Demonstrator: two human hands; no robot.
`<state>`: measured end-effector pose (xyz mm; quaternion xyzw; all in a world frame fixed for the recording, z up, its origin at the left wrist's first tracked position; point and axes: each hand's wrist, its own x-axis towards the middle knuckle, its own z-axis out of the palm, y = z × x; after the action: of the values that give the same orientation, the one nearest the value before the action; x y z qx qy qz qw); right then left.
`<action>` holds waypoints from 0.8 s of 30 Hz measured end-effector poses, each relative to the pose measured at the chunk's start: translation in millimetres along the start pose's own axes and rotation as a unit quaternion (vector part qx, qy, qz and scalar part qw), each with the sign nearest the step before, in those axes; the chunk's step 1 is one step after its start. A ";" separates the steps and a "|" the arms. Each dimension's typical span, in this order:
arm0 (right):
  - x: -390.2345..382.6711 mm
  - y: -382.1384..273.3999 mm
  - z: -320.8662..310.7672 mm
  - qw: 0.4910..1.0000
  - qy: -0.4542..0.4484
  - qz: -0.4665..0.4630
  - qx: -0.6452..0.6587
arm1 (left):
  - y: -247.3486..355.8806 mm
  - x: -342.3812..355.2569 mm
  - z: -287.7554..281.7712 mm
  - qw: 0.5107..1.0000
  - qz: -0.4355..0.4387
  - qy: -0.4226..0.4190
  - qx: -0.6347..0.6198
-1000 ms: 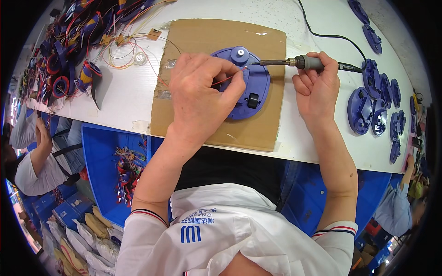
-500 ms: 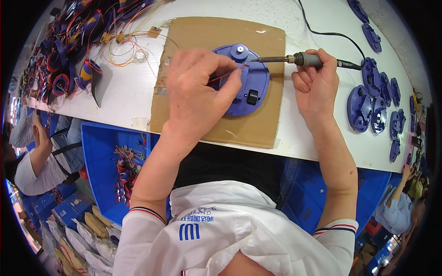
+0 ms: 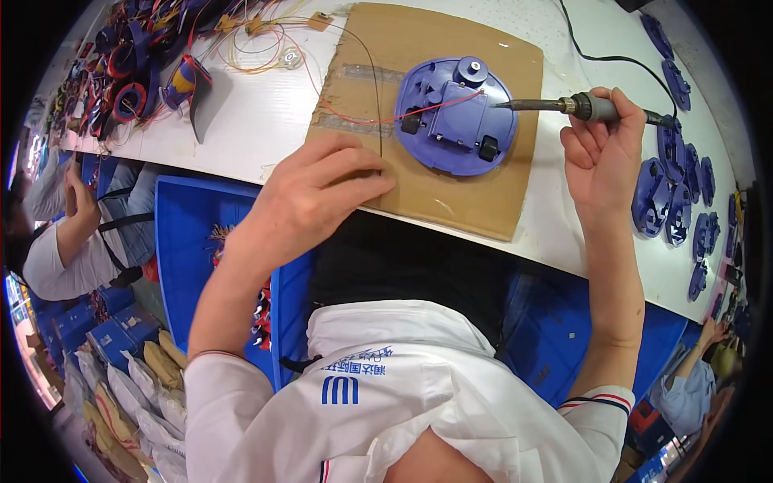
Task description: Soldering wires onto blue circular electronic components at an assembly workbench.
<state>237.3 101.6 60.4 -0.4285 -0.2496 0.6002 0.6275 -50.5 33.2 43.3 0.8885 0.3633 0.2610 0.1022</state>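
My right hand point(image 3: 600, 153) is closed around the grey handle of a soldering iron point(image 3: 592, 107). Its tip points left, by the right side of a purple round plastic base point(image 3: 455, 157) with two black wheels. A red wire point(image 3: 362, 121) runs from the left to a spot near the base's top, close to the iron's tip. My left hand point(image 3: 310, 193) is low on the cardboard sheet point(image 3: 451, 205), left of the base. Its thumb and forefinger are pinched at the lower end of a black wire point(image 3: 378, 97); the fingertip contact is partly hidden.
Several purple bases point(image 3: 651, 197) lie at the right. Purple, red and yellow parts with wires point(image 3: 181, 84) crowd the far left, and a small round disc point(image 3: 290, 57) lies by them. The iron's black cord point(image 3: 612, 59) crosses the table. Blue bins point(image 3: 181, 241) stand below the edge.
My left hand has let go of the red wire and moved down and left to the black wire. The iron's tip has drawn back slightly from the joint. The view has shifted.
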 end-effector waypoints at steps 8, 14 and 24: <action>-14.6 9.5 13.6 0.998 -0.006 -0.017 -0.059 | 1.3 24.0 -18.2 0.966 0.117 -0.170 0.156; -22.6 15.8 10.6 0.995 -0.035 -0.044 -0.086 | 3.7 17.9 2.6 0.993 0.074 -0.003 0.095; -23.6 22.2 13.6 0.991 -0.064 -0.061 -0.099 | 35.8 21.8 44.0 0.931 -0.209 0.288 -0.076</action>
<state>210.5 80.1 53.4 -0.4337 -0.3727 0.5594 0.6001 7.5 23.1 28.0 0.6688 0.5334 0.5056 0.1124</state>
